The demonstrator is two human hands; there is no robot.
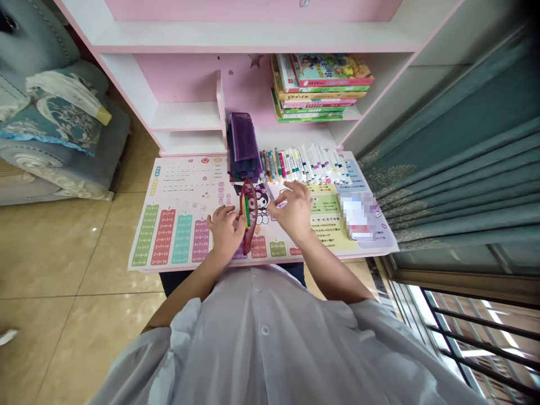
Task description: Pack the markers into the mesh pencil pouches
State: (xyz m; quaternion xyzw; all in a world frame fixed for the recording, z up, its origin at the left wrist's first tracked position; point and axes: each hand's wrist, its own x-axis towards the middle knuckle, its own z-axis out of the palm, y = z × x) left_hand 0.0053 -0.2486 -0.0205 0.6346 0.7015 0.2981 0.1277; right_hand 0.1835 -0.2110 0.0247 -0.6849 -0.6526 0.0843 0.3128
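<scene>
My left hand (pixel 225 232) grips the side of a red see-through pencil pouch (pixel 248 216), which stands on edge on the desk mat with a green pen (pixel 247 211) visible inside. My right hand (pixel 293 211) hovers just right of the pouch, fingers curled and apart, holding nothing visible. A printed multiplication desk mat (pixel 177 236) lies under both hands. Beyond them, a row of several colored markers (pixel 306 166) lies on the mat beside a folded purple pouch (pixel 243 145).
A pink-and-white shelf unit (pixel 181 84) rises behind the desk, with a stack of books (pixel 316 90) on it. A blurred item (pixel 356 216) lies on the mat's right side. A teal curtain (pixel 451 169) hangs right, and a grey sofa (pixel 54 146) stands left.
</scene>
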